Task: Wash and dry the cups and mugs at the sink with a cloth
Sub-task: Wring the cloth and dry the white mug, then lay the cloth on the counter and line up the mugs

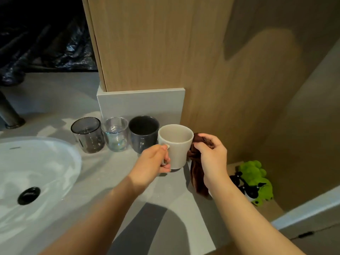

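Observation:
My left hand (153,161) grips the handle of a cream mug (177,148), which stands upright at the right end of a row on the grey counter (114,173). My right hand (211,155) holds a brown cloth (197,179) against the mug's right side, and the cloth's tail hangs down. Left of the cream mug stand a dark grey mug (142,133), a clear glass (116,134) and a smoky grey glass (87,134), all upright. The white sink (36,173) lies at the left.
A wooden cabinet (147,43) with a pale base panel rises right behind the cups. The base of a tap (9,115) stands at far left. A green plush toy (255,181) lies past the counter's right edge. Black plastic sheeting (46,37) fills the upper left.

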### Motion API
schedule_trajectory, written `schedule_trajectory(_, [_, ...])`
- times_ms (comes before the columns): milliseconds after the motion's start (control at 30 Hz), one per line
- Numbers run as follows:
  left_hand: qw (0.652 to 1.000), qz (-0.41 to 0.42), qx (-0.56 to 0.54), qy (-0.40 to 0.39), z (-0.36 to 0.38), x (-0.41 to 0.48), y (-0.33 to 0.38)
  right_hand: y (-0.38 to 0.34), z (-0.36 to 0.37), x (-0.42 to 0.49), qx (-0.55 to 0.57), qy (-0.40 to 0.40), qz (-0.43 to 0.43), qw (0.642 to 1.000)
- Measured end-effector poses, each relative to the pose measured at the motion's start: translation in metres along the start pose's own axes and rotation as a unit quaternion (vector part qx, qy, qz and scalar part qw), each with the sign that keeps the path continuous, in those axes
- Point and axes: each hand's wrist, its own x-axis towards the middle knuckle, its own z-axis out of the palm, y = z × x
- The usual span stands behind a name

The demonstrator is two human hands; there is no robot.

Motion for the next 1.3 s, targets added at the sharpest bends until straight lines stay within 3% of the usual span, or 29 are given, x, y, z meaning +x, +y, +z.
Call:
schedule_trajectory(233, [0.995, -0.043, 0.017, 0.090, 0.036, 0.028, -0.014, 0.016, -0.006, 0.029, 0.000, -0.032, 0.046, 0.998])
schedule_trajectory(633, [0.975, -0.112, -0.073, 0.175, 0.054, 0.068, -0.016, 0.030, 0.001, 0.060, -0.001, -0.093, 0.063, 0.994])
schedule_trajectory(767, [0.979, -0.074, -0.052, 0.184, 0.056, 0.070, -0.016, 0.032, 0.004, 0.061, 0.002, -0.101, 0.076, 0.992])
schedule_trajectory(1167, [0.983, -0.071, -0.018, 0.170, 0.047, 0.082, -0.011, 0.025, 0.001, 0.055, 0.006, -0.118, 0.061, 0.991])
schedule_trajectory(1300, [0.986, -0.026, 0.082, 0.144, 0.040, 0.058, -0.009, 0.016, 0.000, 0.042, 0.020, -0.131, 0.051, 0.990])
